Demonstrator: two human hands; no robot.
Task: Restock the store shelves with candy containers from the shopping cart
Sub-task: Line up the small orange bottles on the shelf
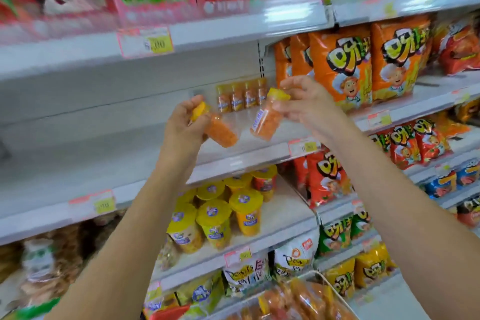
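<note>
Above the shelf's front edge (233,161), your left hand (181,127) and right hand (309,101) each grip a tilted candy jar (220,132) by its yellow lid; a loose lid could drop either.

Single head-worn wide-angle view, looking forward and slightly upward at the store shelves (78,117), sitting close, within arm's reach; both forearms entering from 6 o'clock, shelving tilting toward 2 o'clock
</note>
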